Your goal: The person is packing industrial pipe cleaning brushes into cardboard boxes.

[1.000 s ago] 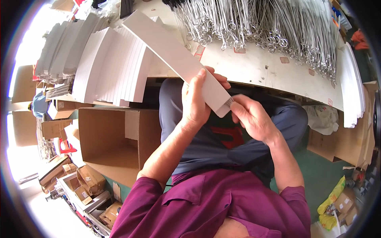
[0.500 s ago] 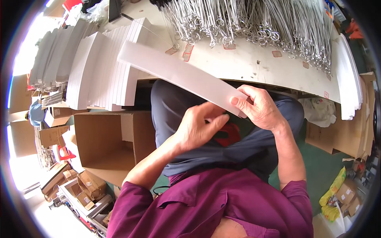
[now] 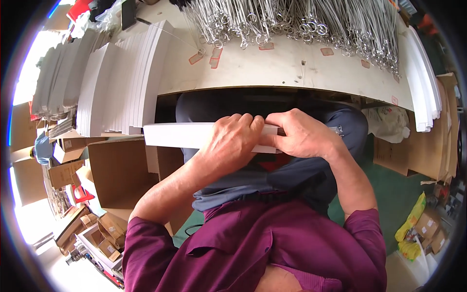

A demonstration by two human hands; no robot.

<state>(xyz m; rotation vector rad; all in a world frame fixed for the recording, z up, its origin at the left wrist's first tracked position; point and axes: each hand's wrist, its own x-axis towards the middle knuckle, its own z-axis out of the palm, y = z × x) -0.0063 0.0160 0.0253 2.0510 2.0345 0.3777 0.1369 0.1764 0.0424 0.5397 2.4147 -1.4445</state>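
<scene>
Below a pale desk (image 3: pixel 292 68) heaped with metal wire rings (image 3: pixel 292 19), I see both my left hand (image 3: pixel 233 146) and right hand (image 3: pixel 304 136) closed around a long white box (image 3: pixel 177 135) over my lap; its unsupported left end could sag or crease.

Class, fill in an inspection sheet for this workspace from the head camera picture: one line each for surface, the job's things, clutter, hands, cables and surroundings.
Surface: pale worktable, scuffed, with small reddish tape patches.
Job's things: long white box, lying level over the lap, below the table edge.
Clutter: heap of metal wire pieces with ring ends at the table's far side; rows of white flat packs on the left; more white sheets on the right.
Hands: left hand wraps the box's middle; right hand pinches its right end.
Cables: nothing seen.
Surroundings: open cardboard carton at lower left, small brown boxes on the floor, yellow bag at right.
</scene>
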